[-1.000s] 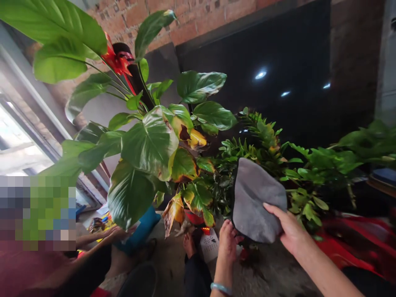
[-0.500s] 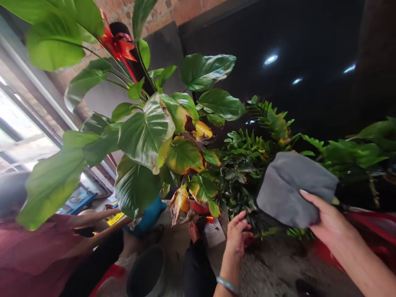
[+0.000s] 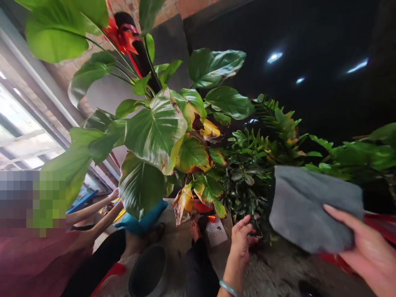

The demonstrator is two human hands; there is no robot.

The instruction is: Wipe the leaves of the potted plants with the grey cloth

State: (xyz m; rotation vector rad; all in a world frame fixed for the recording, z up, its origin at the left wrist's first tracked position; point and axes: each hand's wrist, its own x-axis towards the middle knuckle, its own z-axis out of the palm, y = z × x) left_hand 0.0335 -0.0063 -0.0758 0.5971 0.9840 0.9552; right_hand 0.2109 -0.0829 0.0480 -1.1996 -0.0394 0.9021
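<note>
My right hand point(image 3: 360, 237) grips a folded grey cloth point(image 3: 315, 208) near its lower right edge, thumb on top and the other fingers hidden beneath. The cloth is held up at the right, in front of green foliage. My left hand point(image 3: 243, 237), with a pale bangle point(image 3: 228, 288) at the wrist, is raised with its fingers apart and a little bent. Nothing shows in it. It is nearest to a dark-leaved potted plant point(image 3: 239, 177). Left of that stands a tall large-leaved plant point(image 3: 154, 128), some of its lower leaves yellow and brown.
A person in a pinkish top point(image 3: 40, 264) sits at the left, arms reaching forward behind the leaves. A dark bucket point(image 3: 148, 272) stands on the floor beside my leg. A printed sheet point(image 3: 216, 233) lies near my foot. Behind the plants is a glossy black panel point(image 3: 309, 49).
The right hand has moved right and slightly down with the cloth. My left hand has barely moved. The view has shifted slightly, and the other person's arms have risen a little.
</note>
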